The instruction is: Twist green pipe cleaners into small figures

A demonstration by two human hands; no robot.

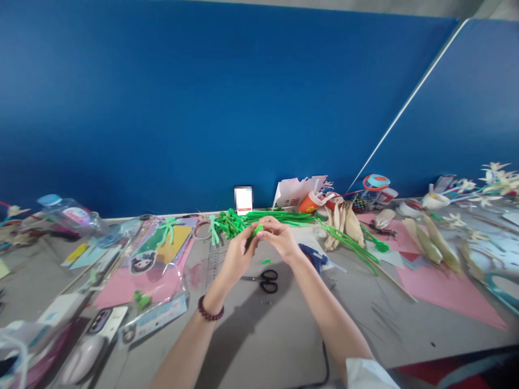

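My left hand (240,249) and my right hand (279,237) meet over the middle of the table, fingers closed in a pinch. Between their fingertips is a small bright green piece (258,230), which looks like bent pipe cleaner; its far side is hidden by the fingers. Just behind the hands lies a heap of twisted green pipe cleaners (230,222), with long straight green stems (286,217) to its right. Below the hands rest black-handled scissors (268,281) and a short green scrap (266,261). A blue glue gun (314,256) lies partly behind my right wrist.
A lit phone (244,200) leans on the blue partition (243,108). To the left are a plastic bottle (73,213), pink paper (121,286) and a computer mouse (84,357). Dried husks (352,226), an orange cup (310,202) and more pink paper (446,294) lie right.
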